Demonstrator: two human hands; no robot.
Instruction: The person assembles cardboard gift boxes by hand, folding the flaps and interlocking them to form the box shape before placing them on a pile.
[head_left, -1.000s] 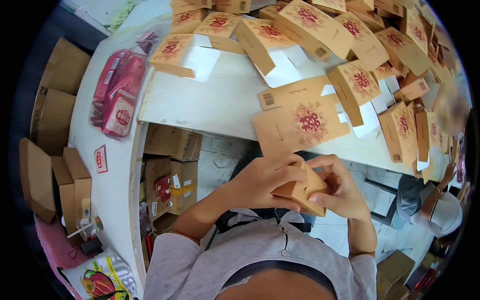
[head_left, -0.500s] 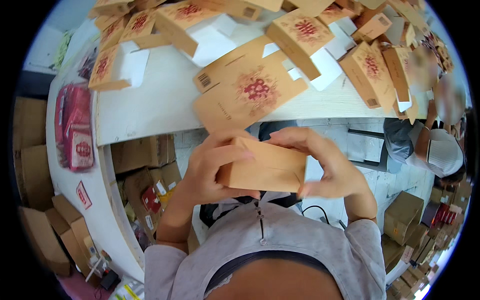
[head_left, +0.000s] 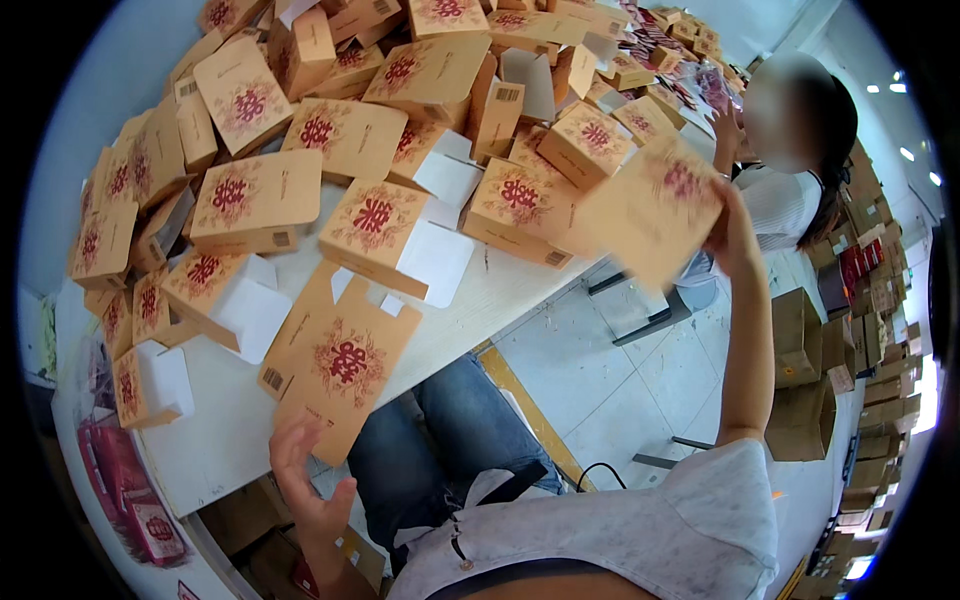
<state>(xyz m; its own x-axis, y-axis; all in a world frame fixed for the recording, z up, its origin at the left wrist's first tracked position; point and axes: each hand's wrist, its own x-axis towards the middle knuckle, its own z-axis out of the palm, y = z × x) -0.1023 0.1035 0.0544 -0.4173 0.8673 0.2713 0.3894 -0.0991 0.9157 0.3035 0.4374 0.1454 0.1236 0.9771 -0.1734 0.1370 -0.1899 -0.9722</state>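
The person's right hand, arm stretched out over the far edge of the white bench, is clamped on a folded tan box with a red emblem (blurred in this view), held in the air just beside the heap of finished boxes. The left hand, fingers spread and holding nothing, sits at the near edge of the bench, fingertips touching the lower corner of a flat unfolded box blank. A second person works at the far end.
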